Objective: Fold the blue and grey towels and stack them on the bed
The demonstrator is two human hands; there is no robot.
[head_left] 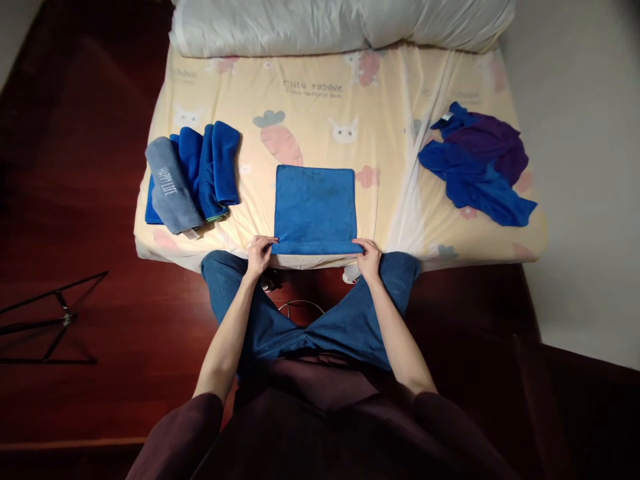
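Note:
A blue towel (314, 207) lies flat and folded into a rectangle on the yellow patterned bed sheet (310, 113), at the near edge. My left hand (260, 255) pinches the towel's near left corner. My right hand (369, 257) pinches its near right corner. Both hands rest at the mattress edge, fingers closed on the cloth.
A row of folded blue towels with a grey one (173, 187) lies at the left of the bed. An unfolded pile of blue and purple cloths (477, 167) lies at the right. A white pillow (340, 23) lines the far edge. Dark wooden floor and a black metal stand (50, 320) are at the left.

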